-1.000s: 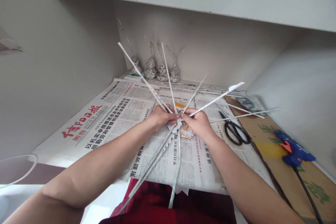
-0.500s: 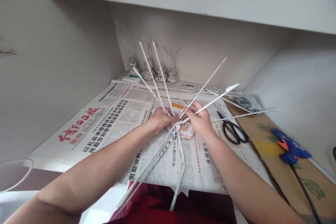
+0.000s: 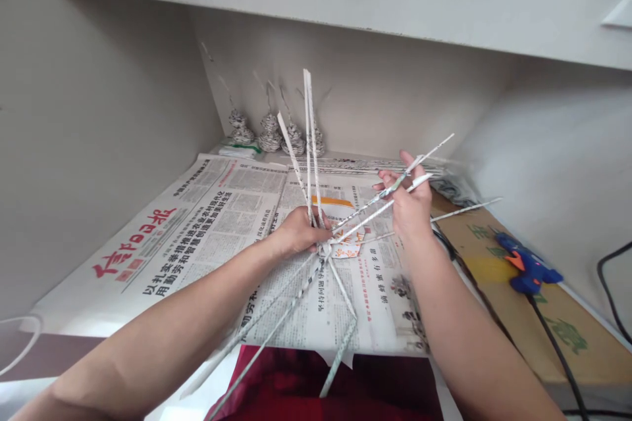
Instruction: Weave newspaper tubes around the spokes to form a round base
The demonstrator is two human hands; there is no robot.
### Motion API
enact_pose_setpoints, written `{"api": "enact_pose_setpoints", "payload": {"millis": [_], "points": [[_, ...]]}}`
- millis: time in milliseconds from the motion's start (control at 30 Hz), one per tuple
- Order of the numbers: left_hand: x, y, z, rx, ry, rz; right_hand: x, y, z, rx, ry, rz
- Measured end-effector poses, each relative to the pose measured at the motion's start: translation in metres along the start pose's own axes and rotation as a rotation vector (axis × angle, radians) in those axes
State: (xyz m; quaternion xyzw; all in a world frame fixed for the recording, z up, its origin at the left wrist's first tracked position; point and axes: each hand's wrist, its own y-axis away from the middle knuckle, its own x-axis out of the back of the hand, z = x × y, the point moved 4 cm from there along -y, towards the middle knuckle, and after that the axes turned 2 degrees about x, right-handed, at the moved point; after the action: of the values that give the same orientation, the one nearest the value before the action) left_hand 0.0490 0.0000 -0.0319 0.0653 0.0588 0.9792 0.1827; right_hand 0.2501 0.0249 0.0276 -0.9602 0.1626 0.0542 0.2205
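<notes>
Newspaper (image 3: 205,230) underlies the rods (image 3: 340,356), whose crossing my left hand (image 3: 301,230) clamps, presumably to steady the fan, while my right hand (image 3: 413,207) holds two between thumb and fingers, apparently to separate them.

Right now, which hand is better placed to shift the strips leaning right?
Probably your right hand: it is out along two of those strips, away from where they meet. Your left hand pinches strips close to that spot, so it seems better suited to steadying.
</notes>
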Motion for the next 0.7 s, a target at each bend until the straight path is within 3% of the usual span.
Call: {"api": "enact_pose_setpoints", "payload": {"millis": [133,267,367,533,633,700], "points": [[0.003,-0.003,-0.003,0.005,0.052,0.089,0.009,-0.007,0.002,0.033,0.064,0.102],[0.012,-0.007,-0.004,0.008,0.087,0.223,0.02,-0.014,0.012,-0.123,0.093,0.206],[0.016,-0.008,-0.003,0.028,0.096,0.28,0.021,-0.014,0.013,-0.191,0.079,0.203],[0.02,-0.011,-0.005,-0.008,0.142,0.32,0.0,0.003,0.026,-0.346,0.029,-0.05],[0.022,-0.013,-0.009,-0.011,0.196,0.332,-0.028,0.031,0.039,-0.496,0.035,-0.373],[0.022,-0.013,-0.009,-0.019,0.211,0.322,-0.042,0.047,0.04,-0.482,0.016,-0.485]]}}
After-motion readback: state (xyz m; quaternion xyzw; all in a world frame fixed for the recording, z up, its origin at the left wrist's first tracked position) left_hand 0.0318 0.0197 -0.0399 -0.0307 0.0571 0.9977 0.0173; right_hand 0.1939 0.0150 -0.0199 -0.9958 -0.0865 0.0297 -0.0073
